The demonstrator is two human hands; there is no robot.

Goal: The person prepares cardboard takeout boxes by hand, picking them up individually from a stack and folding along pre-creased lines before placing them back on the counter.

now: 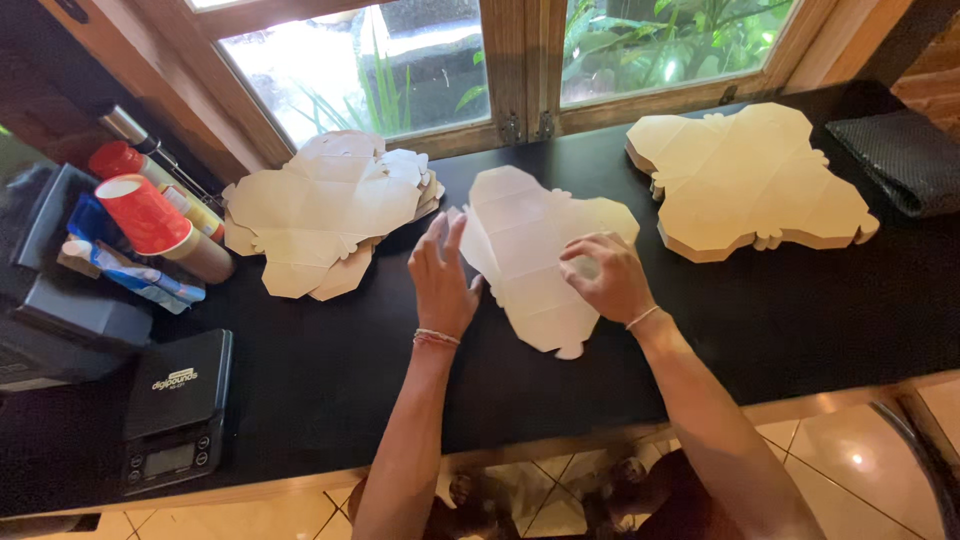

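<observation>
Cardboard blank, pale cream and die-cut with scalloped lobes and faint crease lines, lies flat on the black counter in the head view, roughly at the middle and just below the wooden window frame. The left hand rests with fingers spread and straight, its fingertips touching the blank's left edge, gripping nothing. The right hand lies palm down on the blank's middle, fingers curled and pressing the sheet, closed around nothing. The two hands are apart, with part of the sheet between them.

To the left, a loose stack of similar blanks sits near the window, its edges uneven. To the right, a neat, thicker stack of blanks lies well apart from the working sheet. A dark textured pad sits at the far right. At the left end stand red-capped containers and a black digital scale near the counter's front edge. Bare counter stretches in front of the blank and to the right of it, toward the front edge.
</observation>
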